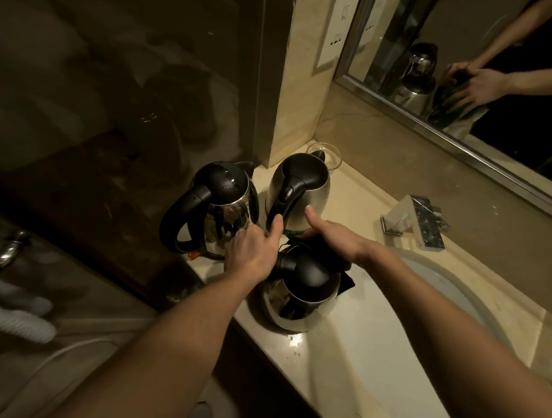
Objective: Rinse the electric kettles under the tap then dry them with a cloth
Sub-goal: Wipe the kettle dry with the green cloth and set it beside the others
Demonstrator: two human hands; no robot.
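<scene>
Three kettles stand on the pale counter (366, 353), all with their black lids shut, so I cannot see if anything is inside them. One kettle (290, 293) is near, just left of the sink (475, 305). A second kettle (218, 205) is far and to the left, with water drops on its lid. A third kettle (298, 190) is far and to the right of that one. The two far kettles stand close, side by side. Behind the third kettle sits one glass bowl (331, 154); I cannot tell what is in it. The sink bowl looks white and wet. One shiny tap (410, 217) sits at the far side of the sink.

Both arms reach forward over the counter. The left hand (254, 251) is at the handle of the near kettle, its fingers curled down, with the thumb pointing up and touching the handle of the third kettle. I cannot tell how tight it holds. The right hand (334, 236) presses a dark cloth (345, 274) onto the top of the near kettle, fingers bent over the cloth and thumb sticking up. The cloth hangs down the right side of that kettle.

One mirror (470, 75) on the far wall shows the hands and kettles again.
</scene>
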